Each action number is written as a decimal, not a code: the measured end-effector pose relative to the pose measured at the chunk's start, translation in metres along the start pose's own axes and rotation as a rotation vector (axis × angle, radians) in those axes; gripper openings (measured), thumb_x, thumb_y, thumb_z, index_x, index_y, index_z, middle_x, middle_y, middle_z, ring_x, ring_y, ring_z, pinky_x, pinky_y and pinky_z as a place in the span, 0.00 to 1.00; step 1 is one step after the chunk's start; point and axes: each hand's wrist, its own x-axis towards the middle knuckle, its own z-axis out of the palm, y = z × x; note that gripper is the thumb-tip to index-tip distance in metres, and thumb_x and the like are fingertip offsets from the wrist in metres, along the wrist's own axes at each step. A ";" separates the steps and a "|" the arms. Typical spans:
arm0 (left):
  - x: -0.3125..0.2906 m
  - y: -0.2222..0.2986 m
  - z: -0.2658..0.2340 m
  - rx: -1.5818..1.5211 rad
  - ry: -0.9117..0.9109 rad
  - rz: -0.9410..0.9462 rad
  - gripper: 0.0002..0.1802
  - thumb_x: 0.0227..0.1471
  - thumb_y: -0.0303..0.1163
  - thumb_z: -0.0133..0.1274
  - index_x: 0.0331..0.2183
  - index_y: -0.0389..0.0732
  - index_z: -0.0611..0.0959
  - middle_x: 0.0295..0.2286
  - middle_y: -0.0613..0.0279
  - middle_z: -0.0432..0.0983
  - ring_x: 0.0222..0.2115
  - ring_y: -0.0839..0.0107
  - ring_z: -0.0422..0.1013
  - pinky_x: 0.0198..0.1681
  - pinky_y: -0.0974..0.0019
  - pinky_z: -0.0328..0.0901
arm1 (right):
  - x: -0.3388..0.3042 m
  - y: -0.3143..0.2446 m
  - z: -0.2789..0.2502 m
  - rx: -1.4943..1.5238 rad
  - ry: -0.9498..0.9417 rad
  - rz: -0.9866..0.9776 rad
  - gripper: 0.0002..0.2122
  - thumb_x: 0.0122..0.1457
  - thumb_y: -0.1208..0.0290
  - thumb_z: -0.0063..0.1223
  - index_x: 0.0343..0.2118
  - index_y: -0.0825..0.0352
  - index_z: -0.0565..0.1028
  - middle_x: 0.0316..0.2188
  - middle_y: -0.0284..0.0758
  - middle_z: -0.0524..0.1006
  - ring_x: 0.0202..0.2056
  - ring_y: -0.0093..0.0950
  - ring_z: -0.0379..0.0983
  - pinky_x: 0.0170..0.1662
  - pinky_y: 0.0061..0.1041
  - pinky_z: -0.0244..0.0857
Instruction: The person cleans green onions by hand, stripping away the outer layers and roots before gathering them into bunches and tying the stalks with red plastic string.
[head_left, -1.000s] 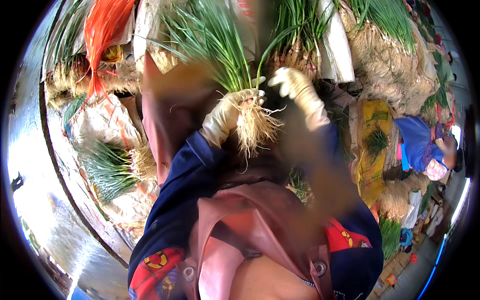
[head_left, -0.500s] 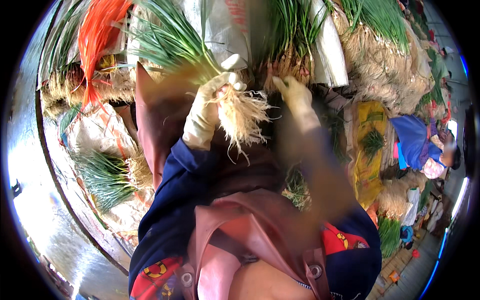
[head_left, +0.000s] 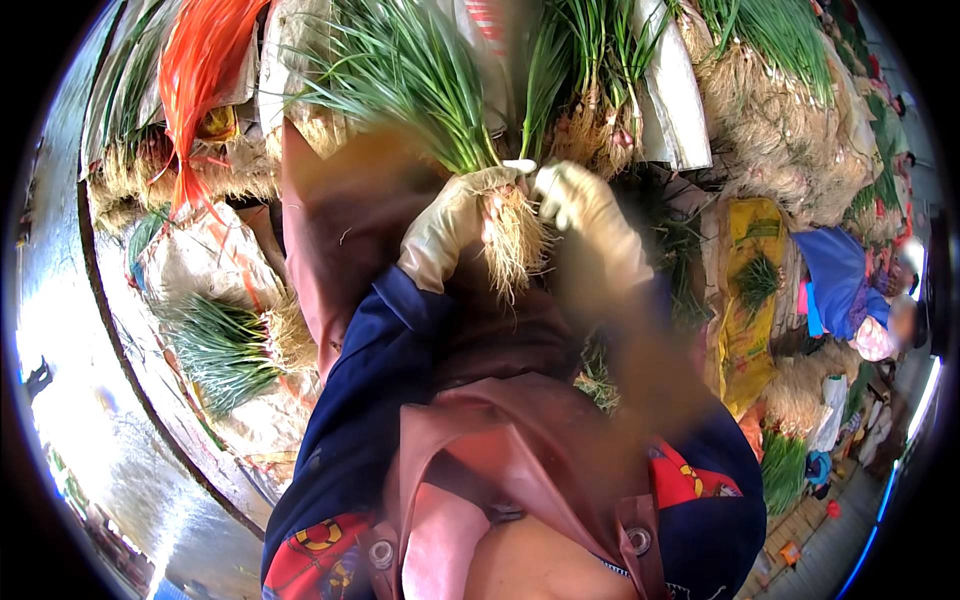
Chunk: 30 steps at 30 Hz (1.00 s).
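Scallions (head_left: 462, 130) make a loose bunch held over the far end of the maroon apron (head_left: 500, 425), leaves fanning away from the wearer and pale, stringy roots hanging back toward the apron's lap. The wearer's left hand (head_left: 447, 225), in a whitish glove, is closed around the stems just above those roots. Right beside the roots, on the right of the apron's midline, the right hand (head_left: 592, 212), gloved too, has its fingers half curled; it is slightly blurred, and from where I stand I can't tell whether it grips anything.

Past the apron's far end, a bit to the right, more scallions stand with reddish bulbs, and farther right lies a big rooty heap (head_left: 775, 155). To the apron's right a small green bunch (head_left: 758, 280) rests on a yellow sack (head_left: 752, 350), with another person (head_left: 848, 285) in blue well beyond. On the apron's left, a leafy bundle (head_left: 225, 345) lies on a whitish sack (head_left: 195, 255); farther off that way, orange-red plastic strips (head_left: 208, 65) hang gathered.
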 end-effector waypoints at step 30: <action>-0.013 -0.011 -0.020 -0.370 -0.117 -0.014 0.14 0.47 0.19 0.49 0.39 0.28 0.74 0.31 0.52 0.75 0.28 0.68 0.74 0.31 0.73 0.72 | 0.020 0.062 -0.020 -0.077 0.374 0.358 0.22 0.58 0.51 0.48 0.43 0.68 0.72 0.36 0.36 0.77 0.30 0.27 0.71 0.38 0.29 0.64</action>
